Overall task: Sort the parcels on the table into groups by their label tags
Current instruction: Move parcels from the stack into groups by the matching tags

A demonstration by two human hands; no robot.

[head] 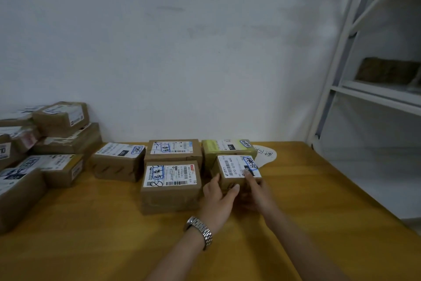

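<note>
A small brown parcel (pixel 237 170) with a white barcode label sits on the yellow table (pixel 319 201), right of centre. My left hand (pixel 218 194) grips its near left corner, a metal watch on the wrist. My right hand (pixel 255 189) holds its near right side, one finger lying on the label. Behind it stands a green-topped parcel (pixel 224 147). To its left are two labelled brown parcels, one nearer (pixel 170 186) and one farther (pixel 174 149), with another (pixel 118 161) farther left.
A heap of several labelled parcels (pixel 45 141) fills the table's left end. A round paper with handwriting (pixel 266 155) lies behind the held parcel. A white metal shelf (pixel 373 89) with a brown box (pixel 387 71) stands at the right. The wall is close behind.
</note>
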